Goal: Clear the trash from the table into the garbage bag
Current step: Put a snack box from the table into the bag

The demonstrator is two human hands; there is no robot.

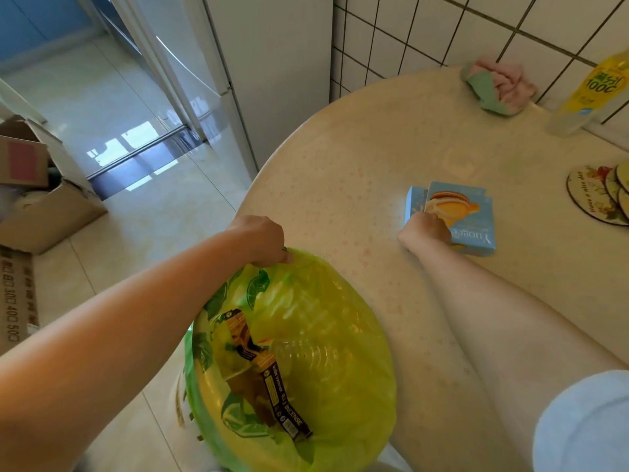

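Note:
A yellow-green garbage bag (316,321) hangs open at the near edge of the round table (343,172). My left hand (260,238) is shut on the bag's far rim and holds it open. Inside lie a brown incense box (272,379) and a clear plastic bottle (306,354). A light blue snack box (457,212) lies flat on the table right of centre. My right hand (425,229) rests on the box's near left corner with fingers curled over it; the box still touches the table.
A pink and green cloth (498,88) lies by the tiled wall. A yellow drink bottle (592,93) stands at the far right. Round coasters (602,195) sit at the right edge. Cardboard boxes (37,185) stand on the floor at left, beside a white fridge (258,69).

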